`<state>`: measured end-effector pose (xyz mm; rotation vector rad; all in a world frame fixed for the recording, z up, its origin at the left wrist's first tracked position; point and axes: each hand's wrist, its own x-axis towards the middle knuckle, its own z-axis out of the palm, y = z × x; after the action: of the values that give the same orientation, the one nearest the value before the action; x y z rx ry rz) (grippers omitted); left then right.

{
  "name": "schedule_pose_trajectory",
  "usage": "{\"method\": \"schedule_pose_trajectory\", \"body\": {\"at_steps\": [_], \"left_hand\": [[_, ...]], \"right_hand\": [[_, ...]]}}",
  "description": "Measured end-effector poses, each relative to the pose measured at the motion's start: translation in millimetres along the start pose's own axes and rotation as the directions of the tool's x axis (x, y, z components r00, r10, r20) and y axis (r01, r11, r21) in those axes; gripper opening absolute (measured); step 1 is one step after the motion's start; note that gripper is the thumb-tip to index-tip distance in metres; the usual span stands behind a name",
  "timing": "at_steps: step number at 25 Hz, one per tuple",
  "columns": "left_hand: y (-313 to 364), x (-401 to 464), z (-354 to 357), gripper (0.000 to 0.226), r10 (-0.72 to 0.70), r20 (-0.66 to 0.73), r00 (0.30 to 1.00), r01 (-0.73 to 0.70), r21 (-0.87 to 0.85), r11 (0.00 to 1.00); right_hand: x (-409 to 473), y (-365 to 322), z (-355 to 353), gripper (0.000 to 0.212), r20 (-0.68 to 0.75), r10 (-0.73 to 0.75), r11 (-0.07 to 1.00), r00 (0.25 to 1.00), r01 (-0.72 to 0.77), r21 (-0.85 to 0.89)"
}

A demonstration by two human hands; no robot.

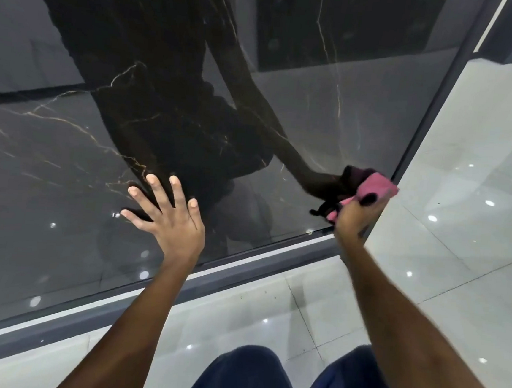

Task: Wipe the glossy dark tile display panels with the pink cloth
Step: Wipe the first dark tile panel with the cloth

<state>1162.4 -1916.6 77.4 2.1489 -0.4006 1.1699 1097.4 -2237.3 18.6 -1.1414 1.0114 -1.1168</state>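
Pale glossy floor tiles (462,230) border a grey metal frame (197,284) that edges the dark marble-veined tile panel (66,152), whose surface mirrors the person's silhouette. Blue trouser knees (244,378) show at the lower edge. Left hand (166,214): fingers straight and spread, palm flat against the panel. Right hand (355,215): fingers curled round the bunched pink cloth (376,185), holding it against the panel's lower right corner, beside the frame.
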Motion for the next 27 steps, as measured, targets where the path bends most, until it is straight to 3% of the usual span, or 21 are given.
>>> {"method": "schedule_pose_trajectory", "body": {"at_steps": [2, 4, 5, 7, 9, 11, 13, 15, 17, 18, 19, 22, 23, 24, 25, 27], "left_hand": [[2, 1, -1, 0.051, 0.005, 0.005, 1.0, -0.005, -0.006, 1.0], [1, 0, -3, 0.057, 0.023, 0.006, 1.0, -0.023, -0.022, 0.999], [0, 0, -3, 0.058, 0.032, 0.005, 0.999, -0.032, -0.014, 0.999], [-1, -1, -3, 0.055, 0.025, 0.015, 1.0, -0.025, -0.006, 1.0], [-1, -5, -3, 0.052, 0.009, 0.031, 0.999, -0.009, -0.024, 1.0], [0, -2, -6, 0.052, 0.014, 0.05, 0.999, -0.015, 0.03, 0.999], [3, -2, -13, 0.052, 0.01, 0.087, 0.996, -0.017, 0.082, 0.997], [11, -5, -22, 0.052, 0.014, 0.121, 0.993, -0.024, 0.082, 0.996], [17, -3, -32, 0.05, -0.026, 0.153, 0.988, 0.022, 0.028, 0.999], [15, -2, -38, 0.049, -0.051, 0.154, 0.987, 0.05, 0.008, 0.999], [11, 0, -43, 0.049, -0.082, 0.142, 0.986, 0.083, 0.005, 0.997], [-9, 6, -52, 0.05, -0.181, 0.094, 0.979, 0.18, 0.012, 0.984], [-14, 6, -53, 0.05, -0.181, 0.097, 0.979, 0.182, -0.004, 0.983], [-16, 5, -54, 0.049, -0.165, 0.11, 0.98, 0.17, -0.035, 0.985], [-17, 3, -54, 0.049, -0.149, 0.122, 0.981, 0.159, -0.079, 0.984], [-19, -3, -55, 0.053, -0.131, 0.142, 0.981, 0.15, -0.133, 0.98]], "right_hand": [[-100, 18, 10, 0.076, 0.093, 0.02, 0.998, 0.996, -0.014, -0.058], [-177, 15, 8, 0.076, 0.3, -0.04, 0.997, 0.953, 0.058, -0.052], [-162, 18, 1, 0.077, 0.313, -0.056, 0.992, 0.948, 0.09, -0.094], [-90, 12, -17, 0.077, 0.27, -0.035, 0.982, 0.962, 0.084, -0.171], [-12, -5, -31, 0.079, 0.085, 0.027, 0.982, 0.996, -0.011, -0.189], [-1, -23, -24, 0.081, -0.001, 0.105, 0.982, 0.994, -0.104, -0.159], [-65, -29, 0, 0.081, 0.036, -0.036, 0.979, 0.999, 0.042, -0.201], [-164, -17, 20, 0.083, 0.222, -0.199, 0.932, 0.954, 0.254, -0.259], [-226, -20, 19, 0.091, 0.476, -0.375, 0.781, 0.796, 0.548, -0.3], [-224, -29, 18, 0.093, 0.53, -0.491, 0.637, 0.691, 0.7, -0.322], [-205, -48, 21, 0.092, 0.547, -0.598, 0.486, 0.585, 0.808, -0.333], [-161, -123, 39, 0.077, 0.397, -0.808, 0.309, 0.436, 0.887, -0.345], [-163, -130, 47, 0.077, 0.378, -0.857, 0.224, 0.349, 0.915, -0.337], [-174, -125, 52, 0.083, 0.419, -0.886, 0.078, 0.198, 0.955, -0.287], [-187, -104, 54, 0.091, 0.521, -0.853, -0.124, -0.005, 0.973, -0.193], [-200, -36, 43, 0.102, 0.759, -0.521, -0.539, -0.391, 0.84, 0.063]]}}
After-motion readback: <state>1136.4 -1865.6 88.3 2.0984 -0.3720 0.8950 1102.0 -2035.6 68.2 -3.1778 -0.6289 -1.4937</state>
